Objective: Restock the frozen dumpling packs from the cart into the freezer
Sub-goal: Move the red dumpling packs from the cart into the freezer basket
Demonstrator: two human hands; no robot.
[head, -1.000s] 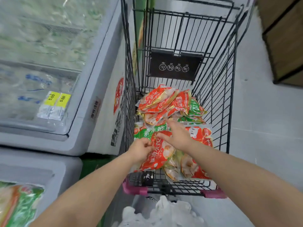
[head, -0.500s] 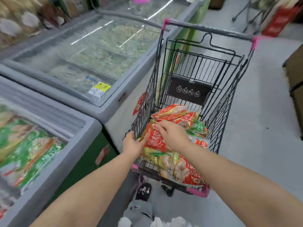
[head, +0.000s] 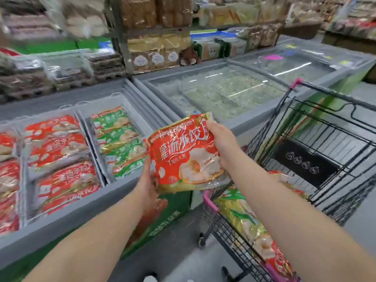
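Shop aisle: stocked shelves point(head: 154, 47) behind a row of chest freezers, wire cart point(head: 325, 123) to your right.

You hold one red dumpling pack point(head: 183, 153) in the air with both hands, above the gap between the open freezer point(head: 81, 218) and the cart's near corner. Your left hand point(head: 149, 180) grips its lower left edge, and your right hand point(head: 221, 139) clasps its upper right corner, fingers curled over the top. The pack faces you, tilted, and touches neither freezer nor cart. The open freezer's baskets hold red packs point(head: 59, 147) on the left and green packs point(head: 120, 137) beside them. More packs point(head: 244, 216) lie in the cart under your right forearm. The neighbouring freezer point(head: 223, 92) has its glass lid shut.
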